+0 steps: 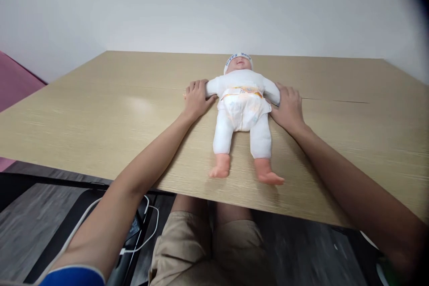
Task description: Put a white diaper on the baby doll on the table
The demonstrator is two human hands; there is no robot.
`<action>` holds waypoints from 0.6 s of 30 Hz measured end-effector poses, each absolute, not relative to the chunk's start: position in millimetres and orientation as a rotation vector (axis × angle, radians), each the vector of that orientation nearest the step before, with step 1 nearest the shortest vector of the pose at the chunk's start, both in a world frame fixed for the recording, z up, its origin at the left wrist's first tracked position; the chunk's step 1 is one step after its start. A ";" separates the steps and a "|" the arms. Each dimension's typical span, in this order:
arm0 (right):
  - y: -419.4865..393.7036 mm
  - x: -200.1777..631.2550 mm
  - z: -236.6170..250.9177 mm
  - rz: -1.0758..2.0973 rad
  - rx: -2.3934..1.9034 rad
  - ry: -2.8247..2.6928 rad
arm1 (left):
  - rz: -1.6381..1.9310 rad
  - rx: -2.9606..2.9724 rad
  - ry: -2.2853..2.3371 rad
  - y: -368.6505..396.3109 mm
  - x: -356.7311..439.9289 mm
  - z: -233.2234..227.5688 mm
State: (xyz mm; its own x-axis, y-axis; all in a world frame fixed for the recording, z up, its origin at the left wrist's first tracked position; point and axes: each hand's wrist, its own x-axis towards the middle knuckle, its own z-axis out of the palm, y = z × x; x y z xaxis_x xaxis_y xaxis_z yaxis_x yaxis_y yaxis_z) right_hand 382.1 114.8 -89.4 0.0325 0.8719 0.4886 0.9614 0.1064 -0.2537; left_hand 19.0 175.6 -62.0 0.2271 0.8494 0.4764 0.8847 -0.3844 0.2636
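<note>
A baby doll [240, 79] lies on its back on the wooden table [100, 120], head toward the wall and feet toward me. It wears a white cloth suit, a white cap with blue lettering [238, 55], and a white diaper [243, 111] with an orange-edged waistband around its hips. My left hand [197, 97] is closed over the doll's arm on the left, hiding most of its small hand. On the other side, my right hand [289, 105] curls around the end of the opposite arm. Both bare feet of the doll are uncovered, toes pointing outward.
A pale wall [214, 9] stands behind the table. A pink surface [16, 80] shows at the far left. White cables [156, 223] and a dark frame hang below the table's front edge, over a grey floor, beside my legs in beige shorts [208, 250].
</note>
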 end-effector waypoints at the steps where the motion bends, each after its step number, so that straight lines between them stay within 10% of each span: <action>1: 115.1 383.9 -90.1 -0.227 -1.785 -1.860 | -0.857 -2.410 -1.728 177.5 18.6 -62.1; 12: 82.1 344.6 -43.8 0.130 -1.942 -1.669 | -1.137 -2.345 -1.791 130.4 26.8 -25.8; 18: -11.9 358.2 -16.9 0.370 -1.592 -1.648 | -1.544 -2.343 -1.954 -31.1 6.8 1.4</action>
State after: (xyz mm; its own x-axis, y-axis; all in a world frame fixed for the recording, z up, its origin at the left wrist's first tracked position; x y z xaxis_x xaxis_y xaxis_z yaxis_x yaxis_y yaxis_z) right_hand 358.2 -11.9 -16.9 0.1098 0.9356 0.3354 0.7026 0.1657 -0.6921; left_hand 6.8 -31.1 1.4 -0.0405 0.8919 0.4504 0.6446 -0.3211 0.6938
